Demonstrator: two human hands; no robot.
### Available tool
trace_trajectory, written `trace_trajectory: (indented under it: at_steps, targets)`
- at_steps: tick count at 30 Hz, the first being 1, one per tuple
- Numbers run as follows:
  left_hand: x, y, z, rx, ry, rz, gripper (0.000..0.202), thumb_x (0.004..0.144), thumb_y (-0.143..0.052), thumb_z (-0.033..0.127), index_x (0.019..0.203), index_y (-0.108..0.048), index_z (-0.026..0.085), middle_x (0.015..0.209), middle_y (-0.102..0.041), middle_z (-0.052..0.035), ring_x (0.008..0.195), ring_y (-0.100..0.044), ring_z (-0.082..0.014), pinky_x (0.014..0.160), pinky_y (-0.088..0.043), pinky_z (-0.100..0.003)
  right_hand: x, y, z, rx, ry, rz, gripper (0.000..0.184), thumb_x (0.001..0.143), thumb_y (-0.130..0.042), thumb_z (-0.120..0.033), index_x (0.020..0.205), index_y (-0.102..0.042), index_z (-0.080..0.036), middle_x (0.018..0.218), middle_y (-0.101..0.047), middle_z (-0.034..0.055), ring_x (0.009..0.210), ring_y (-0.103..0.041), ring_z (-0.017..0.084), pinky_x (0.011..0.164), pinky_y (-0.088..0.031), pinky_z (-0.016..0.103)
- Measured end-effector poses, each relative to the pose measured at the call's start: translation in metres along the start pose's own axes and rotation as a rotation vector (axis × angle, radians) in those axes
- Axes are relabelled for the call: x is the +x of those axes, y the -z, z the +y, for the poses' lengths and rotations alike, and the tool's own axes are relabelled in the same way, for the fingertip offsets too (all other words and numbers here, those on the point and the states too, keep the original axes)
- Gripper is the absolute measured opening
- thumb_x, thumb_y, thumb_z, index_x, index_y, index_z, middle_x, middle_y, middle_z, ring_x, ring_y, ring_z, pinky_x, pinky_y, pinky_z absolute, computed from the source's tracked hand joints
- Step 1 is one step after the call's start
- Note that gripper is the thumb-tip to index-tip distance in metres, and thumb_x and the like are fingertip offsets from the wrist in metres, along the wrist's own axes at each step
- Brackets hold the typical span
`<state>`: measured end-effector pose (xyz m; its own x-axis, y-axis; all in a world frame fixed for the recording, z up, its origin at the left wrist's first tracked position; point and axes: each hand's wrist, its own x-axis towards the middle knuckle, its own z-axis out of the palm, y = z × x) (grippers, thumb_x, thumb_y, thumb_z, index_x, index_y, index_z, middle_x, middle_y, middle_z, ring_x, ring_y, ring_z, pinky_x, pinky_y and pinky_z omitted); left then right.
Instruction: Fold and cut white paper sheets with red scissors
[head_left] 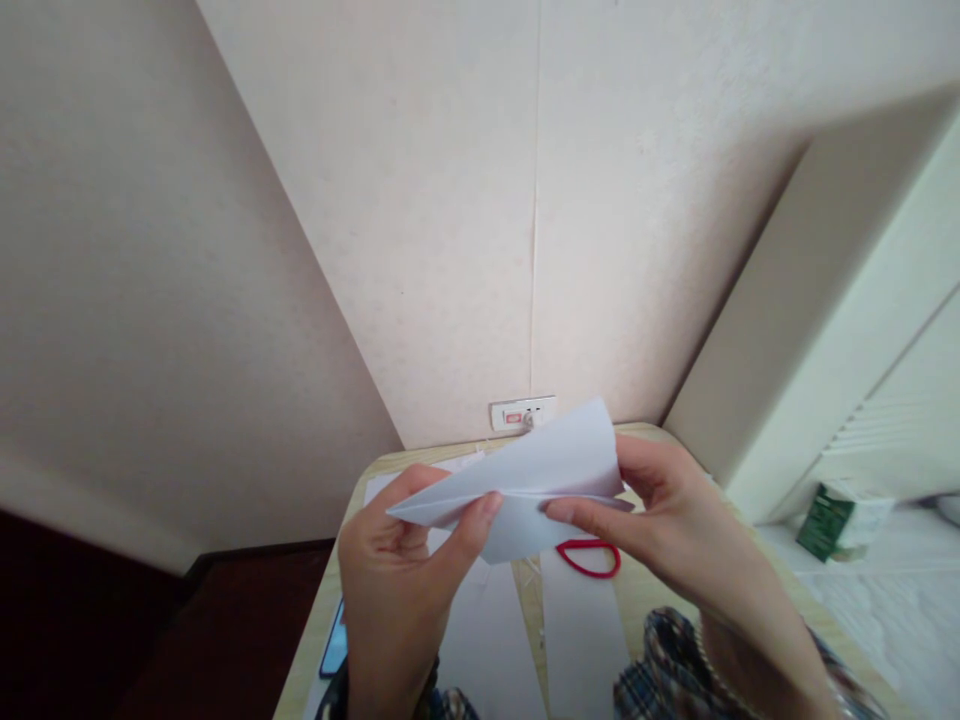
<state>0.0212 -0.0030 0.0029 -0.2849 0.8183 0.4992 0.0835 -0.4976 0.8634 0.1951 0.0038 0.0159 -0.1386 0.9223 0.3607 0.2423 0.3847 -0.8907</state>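
A folded white paper plane (547,460) is held up over the table, its pointed nose toward the left and its wings spread around a centre fold. My left hand (409,560) grips it near the nose, thumb on top by the fold and fingers underneath. At the wide tail end, my right hand (660,500) pinches the paper, its thumb on the near side of the fold and its fingers hidden behind. Below the plane, a red scissors handle (591,558) shows on a white paper strip (585,630); the blades are out of sight.
The light wooden table (664,580) stands against the wall. More white paper (491,650) covers its middle, with a phone (335,645) at the left edge. A wall socket (523,413) is behind the table. To the right, a green and white box (829,520) rests on a ledge.
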Motion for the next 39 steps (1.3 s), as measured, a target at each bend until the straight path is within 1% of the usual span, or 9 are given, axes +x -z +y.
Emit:
trace_trajectory:
  at_steps: [3,7,12,16,20,24,28,32,39]
  targets:
    - [-0.003,-0.003,-0.002,-0.062,0.013,0.03,0.015,0.063,-0.075,0.006,0.063,-0.07,0.02,0.057,-0.07,0.0031,0.052,-0.067,-0.012,0.05,-0.056,-0.016,0.0,-0.002,-0.001,0.031,-0.012,0.004,0.008,0.071,-0.078,-0.025,0.078,-0.079,-0.021,0.07,-0.075,0.0003,0.059,-0.061,0.016,0.052,-0.048,0.023]
    - [-0.006,-0.007,-0.005,-0.123,0.07,0.054,0.023,0.059,-0.08,0.006,0.076,-0.071,0.019,0.069,-0.076,0.0006,0.062,-0.074,-0.0154,0.059,-0.061,-0.018,-0.001,-0.006,-0.002,0.138,-0.038,0.008,0.008,0.071,-0.076,-0.022,0.079,-0.079,-0.021,0.071,-0.076,0.0008,0.061,-0.063,0.016,0.052,-0.05,0.022]
    - [-0.006,-0.008,-0.002,-0.123,0.036,0.023,0.023,0.059,-0.08,0.005,0.073,-0.069,0.02,0.065,-0.074,0.0032,0.058,-0.072,-0.0132,0.056,-0.059,-0.016,-0.003,-0.009,-0.002,0.17,-0.068,-0.019,0.009,0.072,-0.075,-0.022,0.079,-0.078,-0.02,0.073,-0.076,0.0026,0.063,-0.064,0.017,0.052,-0.051,0.023]
    - [-0.007,-0.009,0.001,-0.025,-0.001,0.023,0.02,0.061,-0.079,0.009,0.072,-0.068,0.02,0.062,-0.071,0.0029,0.054,-0.069,-0.0135,0.051,-0.058,-0.018,-0.001,-0.005,-0.001,0.061,-0.001,-0.047,0.008,0.073,-0.074,-0.022,0.08,-0.077,-0.02,0.072,-0.074,0.0017,0.061,-0.061,0.016,0.051,-0.049,0.023]
    - [-0.01,-0.014,0.001,0.02,-0.033,0.007,0.02,0.06,-0.08,0.011,0.073,-0.068,0.02,0.065,-0.071,0.0015,0.055,-0.069,-0.0148,0.051,-0.059,-0.021,0.001,-0.002,0.001,0.041,0.047,-0.039,0.006,0.073,-0.075,-0.024,0.073,-0.074,-0.018,0.067,-0.069,0.001,0.057,-0.058,0.014,0.048,-0.047,0.021]
    - [-0.01,-0.015,0.0,0.009,0.016,0.011,0.021,0.059,-0.081,0.012,0.071,-0.065,0.02,0.06,-0.068,0.0031,0.05,-0.067,-0.0134,0.046,-0.055,-0.019,0.002,-0.001,0.001,0.08,-0.005,-0.073,0.011,0.074,-0.076,-0.028,0.071,-0.075,-0.017,0.063,-0.067,0.0008,0.053,-0.055,0.012,0.046,-0.046,0.021]
    - [-0.009,-0.01,0.0,-0.02,0.031,0.011,0.024,0.057,-0.082,0.012,0.071,-0.065,0.019,0.06,-0.068,0.0037,0.049,-0.066,-0.0128,0.044,-0.055,-0.017,0.001,-0.006,-0.001,0.157,-0.051,-0.107,0.006,0.073,-0.073,-0.022,0.071,-0.073,-0.017,0.063,-0.067,-0.0002,0.051,-0.053,0.011,0.045,-0.043,0.02]
    - [-0.007,-0.005,0.001,-0.035,0.084,0.024,0.028,0.054,-0.084,0.011,0.073,-0.065,0.019,0.06,-0.069,0.0047,0.048,-0.066,-0.0114,0.045,-0.054,-0.015,-0.001,-0.009,-0.005,0.163,-0.068,-0.084,0.004,0.071,-0.071,-0.018,0.069,-0.071,-0.016,0.059,-0.062,-0.0026,0.047,-0.047,0.008,0.04,-0.036,0.018]
    - [-0.002,0.003,0.003,-0.061,0.127,0.044,0.028,0.052,-0.085,0.014,0.071,-0.065,0.019,0.055,-0.068,0.006,0.041,-0.061,-0.0111,0.039,-0.051,-0.016,-0.006,-0.011,-0.009,0.076,0.03,-0.003,0.005,0.074,-0.074,-0.021,0.076,-0.075,-0.017,0.068,-0.07,-0.0003,0.059,-0.057,0.012,0.05,-0.041,0.02]
